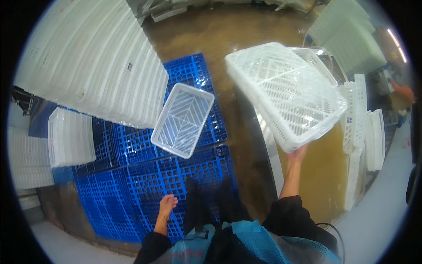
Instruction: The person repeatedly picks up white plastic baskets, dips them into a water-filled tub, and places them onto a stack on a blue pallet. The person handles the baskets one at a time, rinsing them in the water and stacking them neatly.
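My right hand (298,154) grips the near end of a white slotted plastic basket (292,94). The basket is tilted above a metal-edged tank of brownish water. Below on the left, my left hand (167,205) hangs with nothing in it, its fingers loosely bent. It is over the blue plastic pallets (176,176). Another white basket (183,121) lies on the pallets, beside a tall stack of nested white baskets (105,66). What the tilted basket hides of the tank cannot be seen.
Water (312,176) fills the tank, whose metal rim (274,163) runs along my right. More white baskets (354,119) stand upright at its far right side, with a further stack (349,39) behind. A smaller basket stack (72,138) is at the left. The brown floor (193,33) looks wet.
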### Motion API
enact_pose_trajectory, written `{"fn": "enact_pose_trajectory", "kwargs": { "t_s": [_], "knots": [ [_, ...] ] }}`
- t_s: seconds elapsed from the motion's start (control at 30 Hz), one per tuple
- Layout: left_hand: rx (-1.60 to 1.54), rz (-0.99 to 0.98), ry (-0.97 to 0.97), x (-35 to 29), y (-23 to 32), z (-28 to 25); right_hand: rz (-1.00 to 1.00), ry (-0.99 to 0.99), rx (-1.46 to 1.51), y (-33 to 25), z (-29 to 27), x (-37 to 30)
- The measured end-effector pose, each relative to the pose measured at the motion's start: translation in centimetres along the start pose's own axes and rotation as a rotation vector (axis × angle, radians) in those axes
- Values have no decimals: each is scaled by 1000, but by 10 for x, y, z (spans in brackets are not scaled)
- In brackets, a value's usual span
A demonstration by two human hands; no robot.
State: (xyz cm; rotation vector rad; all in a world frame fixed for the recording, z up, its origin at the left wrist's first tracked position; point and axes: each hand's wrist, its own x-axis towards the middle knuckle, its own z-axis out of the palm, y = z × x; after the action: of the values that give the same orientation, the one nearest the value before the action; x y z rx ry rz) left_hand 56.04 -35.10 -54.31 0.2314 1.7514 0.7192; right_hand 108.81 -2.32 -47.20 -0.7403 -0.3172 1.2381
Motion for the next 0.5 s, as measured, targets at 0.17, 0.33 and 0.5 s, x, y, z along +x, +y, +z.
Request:
{"fn": "enact_pose_trajectory", "kwargs": {
  "t_s": [0.17,0.33,0.5],
  "knots": [
    [69,-21,-11,11,-6,-4,-166,6,-230,-46,31,-7],
    [-28,163,-43,25,69,31,-190,16,-533,-43,112,-46],
    [-407,349,-234,49,188,82,-290,-137,-1322,20,201,-73]
  ]
}}
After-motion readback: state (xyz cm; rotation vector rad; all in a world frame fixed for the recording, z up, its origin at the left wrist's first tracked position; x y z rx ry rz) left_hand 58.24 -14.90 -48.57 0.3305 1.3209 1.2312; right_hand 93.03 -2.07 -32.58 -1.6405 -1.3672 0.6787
